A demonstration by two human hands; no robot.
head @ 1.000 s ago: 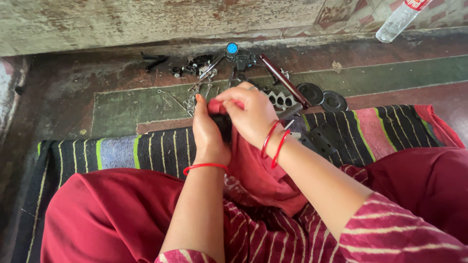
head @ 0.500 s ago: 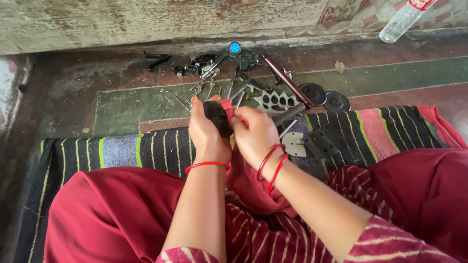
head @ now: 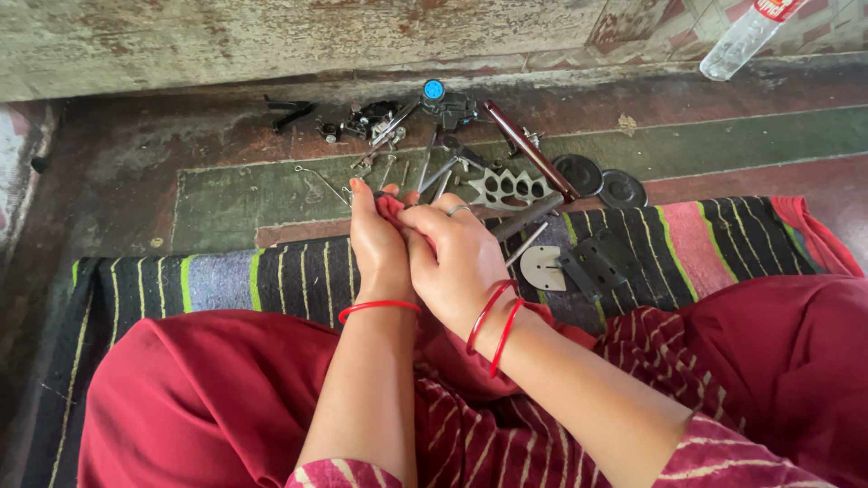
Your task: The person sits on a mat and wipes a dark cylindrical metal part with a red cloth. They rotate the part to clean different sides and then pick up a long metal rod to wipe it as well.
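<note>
My left hand (head: 378, 244) and my right hand (head: 457, 258) are pressed together above the striped mat (head: 226, 276). Between them is a red cloth (head: 391, 208), wrapped round a small black part that is hidden now. My right hand, with a ring on one finger, covers the cloth from the right. Red bangles sit on both wrists. The cloth runs down toward my lap.
On the floor beyond the hands lie several metal pieces: a flat plate with finger holes (head: 511, 188), a dark red rod (head: 529, 149), two black discs (head: 601, 181), a blue-capped part (head: 432, 89), loose screws. A black bracket (head: 597, 262) lies on the mat. A plastic bottle (head: 746, 36) rests far right.
The black part was visible in my left hand half a second ago; my right hand has since closed over it with the cloth, and both hands sit slightly lower.
</note>
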